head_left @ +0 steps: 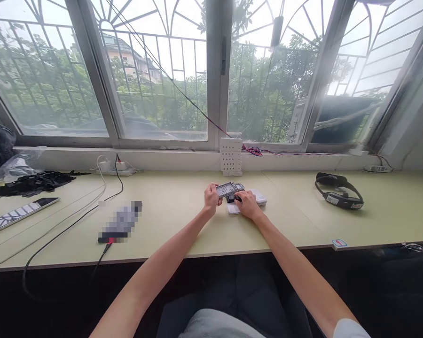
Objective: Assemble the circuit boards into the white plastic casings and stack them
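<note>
Near the middle of the table, my left hand (pixel 211 196) grips the left end of a grey tray-like piece (pixel 226 189) with small parts or markings inside, tilted above the table. My right hand (pixel 247 203) is closed at a small black item (pixel 237 198), touching the dark piece just right of the tray. Beneath and beside my right hand lie white flat boxes or cases (pixel 259 197), partly covered by the hand. A white edge (pixel 233 209) shows under the dark piece.
A black headset-like device (pixel 341 193) lies right. At left are a blurred, cabled device (pixel 121 224), a phone or tablet (pixel 19 215), black strips (pixel 38 182) and a power strip (pixel 121 171). A white perforated panel (pixel 231 156) stands against the window ledge.
</note>
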`<state>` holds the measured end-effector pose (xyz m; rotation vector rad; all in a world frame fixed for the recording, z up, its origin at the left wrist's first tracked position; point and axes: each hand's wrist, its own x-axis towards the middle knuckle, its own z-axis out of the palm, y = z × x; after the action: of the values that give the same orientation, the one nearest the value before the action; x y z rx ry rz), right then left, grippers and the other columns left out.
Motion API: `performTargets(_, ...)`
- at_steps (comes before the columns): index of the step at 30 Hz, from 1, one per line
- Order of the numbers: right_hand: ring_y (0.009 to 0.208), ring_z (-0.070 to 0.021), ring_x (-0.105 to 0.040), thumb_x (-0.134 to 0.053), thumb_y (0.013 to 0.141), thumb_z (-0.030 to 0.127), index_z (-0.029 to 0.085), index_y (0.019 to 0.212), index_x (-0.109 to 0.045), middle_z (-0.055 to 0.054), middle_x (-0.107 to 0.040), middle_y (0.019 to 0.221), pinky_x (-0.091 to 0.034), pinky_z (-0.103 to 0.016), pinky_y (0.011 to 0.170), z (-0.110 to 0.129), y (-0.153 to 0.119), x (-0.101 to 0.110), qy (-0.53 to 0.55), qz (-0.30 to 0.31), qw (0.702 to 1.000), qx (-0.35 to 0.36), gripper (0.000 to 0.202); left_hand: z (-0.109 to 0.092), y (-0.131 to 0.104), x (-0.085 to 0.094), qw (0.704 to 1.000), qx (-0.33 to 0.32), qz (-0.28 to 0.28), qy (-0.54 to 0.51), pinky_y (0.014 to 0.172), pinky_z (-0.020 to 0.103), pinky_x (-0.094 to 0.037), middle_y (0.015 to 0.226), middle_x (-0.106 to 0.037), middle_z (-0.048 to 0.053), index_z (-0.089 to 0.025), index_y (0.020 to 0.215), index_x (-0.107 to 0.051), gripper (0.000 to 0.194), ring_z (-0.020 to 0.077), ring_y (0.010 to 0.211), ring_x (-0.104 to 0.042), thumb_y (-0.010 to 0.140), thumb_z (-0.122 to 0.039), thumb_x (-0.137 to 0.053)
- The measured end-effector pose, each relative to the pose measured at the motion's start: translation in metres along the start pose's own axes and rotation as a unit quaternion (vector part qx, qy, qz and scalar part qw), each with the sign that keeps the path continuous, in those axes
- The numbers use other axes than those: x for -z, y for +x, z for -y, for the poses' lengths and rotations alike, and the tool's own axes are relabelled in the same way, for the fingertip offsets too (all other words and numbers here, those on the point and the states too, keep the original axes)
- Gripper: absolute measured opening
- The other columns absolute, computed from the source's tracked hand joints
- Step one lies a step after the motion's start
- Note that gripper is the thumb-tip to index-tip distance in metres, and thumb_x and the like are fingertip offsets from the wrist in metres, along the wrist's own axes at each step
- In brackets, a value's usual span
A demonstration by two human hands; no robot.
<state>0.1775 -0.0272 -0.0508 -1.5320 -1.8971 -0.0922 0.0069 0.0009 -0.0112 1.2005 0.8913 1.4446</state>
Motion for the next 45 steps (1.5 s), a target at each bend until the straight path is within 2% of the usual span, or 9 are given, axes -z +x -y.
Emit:
performTargets(6, 0.117, -0.0312, -0.050, -0.064, 0.088, 0.020, 0.022, 0.115, -0.067, -0.010, -0.066, 0.123, -0.039, -0.045, 0.096, 0.005, 0.000, 0.004, -0.001, 0.022, 1.000, -0.014, 0.028, -0.003, -0.002, -0.001, 0.999, 0.005, 0.016, -0.032, 0.032, 0.022, -0.023, 0.051, -0.050, -0.005, -0.019, 0.092, -0.050, 0.034, 0.0067, 0.028, -0.031, 0.099, -0.050, -0.038)
performTargets(13, 0.113, -0.0295, -0.051, -0.067, 0.086, 0.020, 0.022, 0.114, -0.067, -0.010, -0.065, 0.118, -0.040, -0.041, 0.092, 0.005, 0.001, 0.005, -0.009, 0.030, 0.999, -0.019, 0.028, -0.007, -0.005, -0.002, 0.999, 0.013, 0.016, -0.042, 0.033, 0.022, -0.022, 0.050, -0.050, -0.004, -0.017, 0.093, -0.054, 0.045, 0.0060, 0.028, -0.030, 0.097, -0.059, -0.040)
performTargets(23, 0.108, -0.0300, -0.052, -0.063, 0.091, 0.020, 0.019, 0.112, -0.069, -0.012, -0.068, 0.111, -0.040, -0.039, 0.089, 0.005, 0.002, 0.002, -0.027, 0.011, 1.000, -0.004, 0.022, -0.008, -0.005, -0.001, 0.996, 0.033, 0.015, -0.079, 0.034, 0.022, -0.020, 0.049, -0.049, -0.004, -0.015, 0.095, -0.056, 0.042, 0.0061, 0.028, -0.029, 0.099, -0.054, -0.040)
performTargets(26, 0.102, -0.0280, -0.054, -0.055, 0.096, 0.021, 0.019, 0.105, -0.071, -0.012, -0.070, 0.103, -0.040, -0.036, 0.085, 0.004, 0.004, 0.001, -0.032, -0.008, 0.999, 0.004, 0.018, -0.009, -0.005, -0.001, 0.995, 0.038, 0.017, -0.089, 0.034, 0.022, -0.019, 0.047, -0.047, -0.005, -0.015, 0.096, -0.057, 0.042, 0.0065, 0.028, -0.029, 0.099, -0.054, -0.040)
performTargets(29, 0.094, -0.0254, -0.055, -0.051, 0.099, 0.022, 0.019, 0.096, -0.072, -0.011, -0.070, 0.093, -0.040, -0.034, 0.082, 0.003, 0.005, 0.002, -0.034, -0.027, 0.999, 0.019, 0.022, -0.008, -0.004, 0.000, 0.994, 0.045, 0.020, -0.102, 0.034, 0.022, -0.019, 0.046, -0.045, -0.006, -0.015, 0.096, -0.057, 0.043, 0.0063, 0.028, -0.028, 0.099, -0.054, -0.040)
performTargets(37, 0.087, -0.0253, -0.053, -0.047, 0.098, 0.017, 0.017, 0.094, -0.071, -0.011, -0.069, 0.085, -0.042, -0.033, 0.078, -0.001, 0.007, 0.000, -0.018, -0.042, 0.998, 0.040, 0.024, -0.006, -0.002, 0.001, 0.992, 0.053, 0.022, -0.116, 0.033, 0.022, -0.019, 0.048, -0.047, -0.004, -0.014, 0.096, -0.058, 0.041, 0.0058, 0.028, -0.027, 0.102, -0.049, -0.036)
performTargets(45, 0.087, -0.0254, -0.056, -0.040, 0.093, 0.005, 0.017, 0.098, -0.067, -0.011, -0.068, 0.087, -0.044, -0.033, 0.072, -0.004, 0.006, -0.002, 0.028, -0.048, 0.998, 0.022, 0.029, -0.018, -0.006, 0.002, 0.988, 0.076, -0.022, -0.131, 0.034, 0.021, -0.021, 0.050, -0.048, -0.004, -0.014, 0.097, -0.056, 0.036, 0.0058, 0.029, -0.029, 0.103, -0.042, -0.034)
